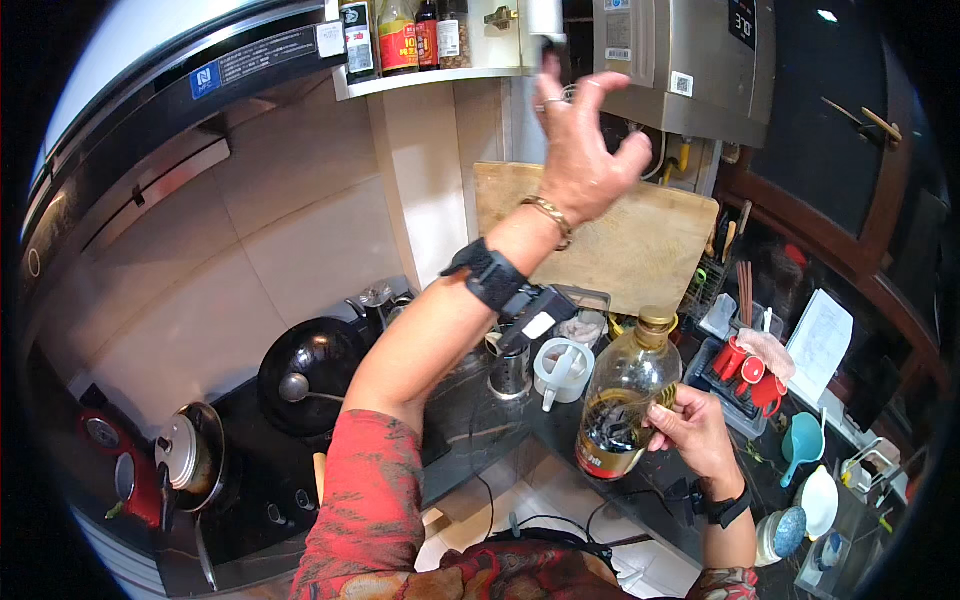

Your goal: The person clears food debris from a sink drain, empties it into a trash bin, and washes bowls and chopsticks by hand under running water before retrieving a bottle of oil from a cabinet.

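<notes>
My right hand [694, 439] grips the handle of a large clear plastic oil bottle [619, 409]. The bottle has a gold cap and a red and gold label, and its lower part holds dark-looking contents. It is slightly tilted in front of the counter. Raised high, my left hand [592, 146] is blurred, with its fingers apart and nothing plainly held. Its fingertips are near a small dark object [551, 51] below a white cylinder, too blurred to identify; whether they touch is unclear. Left of that hand, an open wall cabinet shelf [442, 79] carries several sauce bottles [397, 37].
A wooden cutting board [637, 240] leans behind the counter, below a metal water heater [675, 75]. A white lidded jug [564, 371] stands left of the bottle. On the hob are a black wok [300, 352] with a ladle and a lidded pot [180, 454]. Cables hang below.
</notes>
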Demonstrator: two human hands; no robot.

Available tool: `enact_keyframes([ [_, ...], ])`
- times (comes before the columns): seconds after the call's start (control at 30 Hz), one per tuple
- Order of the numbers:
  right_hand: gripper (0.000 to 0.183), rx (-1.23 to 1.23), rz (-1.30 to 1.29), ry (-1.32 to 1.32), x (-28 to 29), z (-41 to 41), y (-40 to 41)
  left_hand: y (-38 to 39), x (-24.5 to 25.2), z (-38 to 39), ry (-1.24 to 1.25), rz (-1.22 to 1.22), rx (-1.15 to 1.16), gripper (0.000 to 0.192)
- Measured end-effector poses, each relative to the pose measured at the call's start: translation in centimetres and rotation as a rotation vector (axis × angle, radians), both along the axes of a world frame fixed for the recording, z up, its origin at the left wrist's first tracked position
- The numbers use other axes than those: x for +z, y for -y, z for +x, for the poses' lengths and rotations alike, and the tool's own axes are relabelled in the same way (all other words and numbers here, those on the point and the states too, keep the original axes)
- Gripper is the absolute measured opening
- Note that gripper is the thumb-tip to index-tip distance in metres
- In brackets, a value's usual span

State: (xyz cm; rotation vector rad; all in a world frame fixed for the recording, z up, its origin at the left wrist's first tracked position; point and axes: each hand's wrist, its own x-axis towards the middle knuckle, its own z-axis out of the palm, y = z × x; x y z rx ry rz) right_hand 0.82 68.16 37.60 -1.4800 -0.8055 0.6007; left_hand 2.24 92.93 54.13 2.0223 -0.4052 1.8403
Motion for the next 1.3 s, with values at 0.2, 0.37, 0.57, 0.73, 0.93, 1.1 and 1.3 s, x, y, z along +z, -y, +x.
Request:
enact_keyframes([
  [0.2,0.018,-0.028,0.084,0.026,0.9,0.1,-0.3,1.0,-2.3,-1.6,-0.433,0.084,-0.184,0.048],
  [0.37,0.017,-0.038,0.123,0.051,4.0,-0.2,0.1,0.4,-9.8,-7.8,-0.718,-0.054,-0.399,0.072],
  [0.57,0.019,-0.068,0.241,0.153,8.5,-0.1,-1.3,4.4,-16.3,-12.0,-0.517,0.109,-0.063,0.074],
  [0.73,0.017,-0.089,0.347,0.152,10.1,0.3,-4.5,7.7,-13.8,-10.2,-0.29,0.063,0.074,0.053],
  [0.93,0.022,0.101,0.331,0.023,9.2,1.1,-7.5,7.1,-12.4,-7.8,-0.474,-0.238,-0.033,0.03],
  [1.1,0.036,0.234,0.225,0.094,10.8,1.0,-6.1,5.5,-11.3,-7.6,-0.587,-0.37,-0.232,0.014],
  [1.3,0.044,-0.074,0.465,0.358,11.6,-0.4,-1.7,0.9,-5.5,-7.7,-0.545,-0.215,-0.276,0.022],
])
